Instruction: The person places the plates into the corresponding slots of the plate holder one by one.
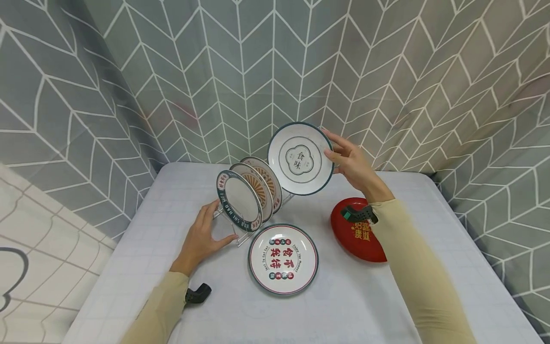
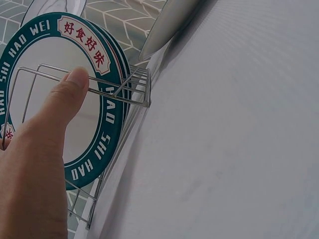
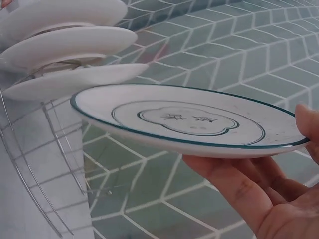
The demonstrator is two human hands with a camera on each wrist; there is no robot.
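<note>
A white plate with a thin dark green rim (image 1: 300,179) is held up by my right hand (image 1: 354,165), thumb on its face and fingers beneath, as the right wrist view shows. It overlaps the far end of a wire plate rack (image 2: 144,89). My left hand (image 1: 204,239) grips the rack's near end, its thumb (image 2: 75,82) over a wire. In the rack, a plate with a green lettered rim (image 1: 238,217) stands foremost. Behind it lean two plates with orange fan patterns, a nearer one (image 1: 256,184) and a farther one (image 1: 269,179).
A white plate with red characters (image 1: 283,282) lies flat on the white-covered table (image 1: 343,306), in front of the rack. To the right is a red dish with gold characters (image 1: 343,224), partly under my right forearm. A patterned curtain (image 1: 240,71) hangs behind.
</note>
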